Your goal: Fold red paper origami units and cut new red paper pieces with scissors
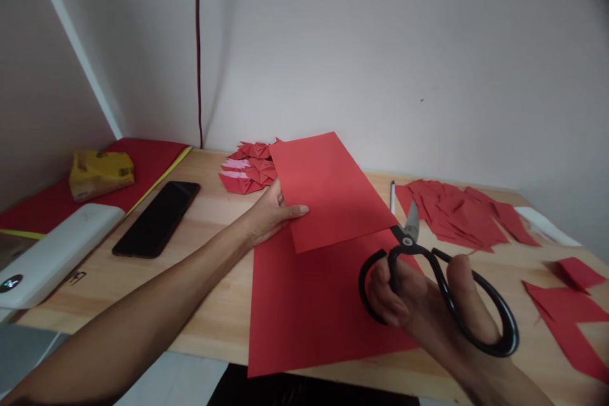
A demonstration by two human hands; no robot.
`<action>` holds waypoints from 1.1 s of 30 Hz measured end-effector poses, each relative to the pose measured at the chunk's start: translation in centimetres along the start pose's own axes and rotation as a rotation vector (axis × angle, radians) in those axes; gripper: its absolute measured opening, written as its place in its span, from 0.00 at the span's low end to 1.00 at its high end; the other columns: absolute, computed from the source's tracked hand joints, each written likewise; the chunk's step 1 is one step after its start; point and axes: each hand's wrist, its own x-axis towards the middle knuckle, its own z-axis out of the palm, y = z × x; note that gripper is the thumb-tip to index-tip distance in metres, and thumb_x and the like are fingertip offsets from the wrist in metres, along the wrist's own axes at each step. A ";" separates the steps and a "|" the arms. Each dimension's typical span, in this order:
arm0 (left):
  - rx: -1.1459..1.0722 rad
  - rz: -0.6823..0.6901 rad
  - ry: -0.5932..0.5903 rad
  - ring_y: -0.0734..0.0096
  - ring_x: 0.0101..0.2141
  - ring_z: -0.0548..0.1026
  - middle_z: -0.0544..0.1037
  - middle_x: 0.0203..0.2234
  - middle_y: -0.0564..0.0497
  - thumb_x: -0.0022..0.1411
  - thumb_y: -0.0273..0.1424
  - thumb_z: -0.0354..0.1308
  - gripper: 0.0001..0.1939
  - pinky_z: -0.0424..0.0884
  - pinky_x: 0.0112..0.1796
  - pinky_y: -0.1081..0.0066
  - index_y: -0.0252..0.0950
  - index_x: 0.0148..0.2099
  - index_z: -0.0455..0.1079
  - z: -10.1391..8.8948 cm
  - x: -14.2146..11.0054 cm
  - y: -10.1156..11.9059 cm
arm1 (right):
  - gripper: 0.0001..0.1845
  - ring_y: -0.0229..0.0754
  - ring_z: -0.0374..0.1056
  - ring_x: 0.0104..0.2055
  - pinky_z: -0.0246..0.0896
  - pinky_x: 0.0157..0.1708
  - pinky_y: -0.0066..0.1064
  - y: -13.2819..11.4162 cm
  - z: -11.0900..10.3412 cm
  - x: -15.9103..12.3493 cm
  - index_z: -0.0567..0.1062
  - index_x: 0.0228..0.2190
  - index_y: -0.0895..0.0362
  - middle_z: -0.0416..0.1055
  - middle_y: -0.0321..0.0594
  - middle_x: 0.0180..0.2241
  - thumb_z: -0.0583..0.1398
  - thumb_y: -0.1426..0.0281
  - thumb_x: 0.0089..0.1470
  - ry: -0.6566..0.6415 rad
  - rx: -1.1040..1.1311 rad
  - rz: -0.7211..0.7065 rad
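My left hand (276, 212) pinches the left edge of a red paper sheet (333, 196), thumb on top and fingers behind it. The sheet is held up at a tilt above the table. In my right hand (409, 295) is a pair of black-handled scissors (408, 242), with thumb and fingers through the loops. Its blades stand apart at the sheet's right corner; one blade is partly hidden by the paper. A larger red sheet (328, 311) lies beneath on the table, overhanging the front edge.
Folded red paper pieces (252, 168) lie behind my left hand. Cut red pieces (457, 212) are heaped at right, near a pen (392, 196). More red scraps (571, 311) lie far right. A phone (157, 219), white power bank (61, 254) and yellow packet (101, 172) are left.
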 end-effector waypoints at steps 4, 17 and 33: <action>-0.011 -0.017 -0.031 0.52 0.56 0.69 0.69 0.58 0.40 0.48 0.24 0.70 0.40 0.67 0.55 0.57 0.41 0.61 0.59 0.1 0.0 0.1 | 0.41 0.37 0.53 0.23 0.49 0.25 0.30 0.2 0.0 -0.5 0.75 0.32 0.56 0.55 0.35 0.20 0.43 0.34 0.48 0.052 -0.018 0.004; 0.003 -0.059 -0.043 0.50 0.54 0.71 0.71 0.56 0.38 0.46 0.25 0.71 0.39 0.68 0.53 0.57 0.39 0.60 0.61 0.6 -0.2 0.4 | 0.35 0.27 0.35 0.10 0.35 0.11 0.23 1.6 -0.1 -1.4 0.73 0.25 0.57 0.41 0.24 0.09 0.46 0.40 0.55 0.189 -0.001 -0.081; 0.055 -0.052 -0.066 0.49 0.55 0.70 0.70 0.56 0.37 0.48 0.24 0.69 0.35 0.69 0.53 0.58 0.36 0.58 0.62 0.4 -0.2 0.4 | 0.36 0.27 0.40 0.09 0.38 0.09 0.20 2.4 -1.5 -1.8 0.75 0.30 0.58 0.47 0.26 0.09 0.43 0.42 0.58 0.029 0.000 -0.097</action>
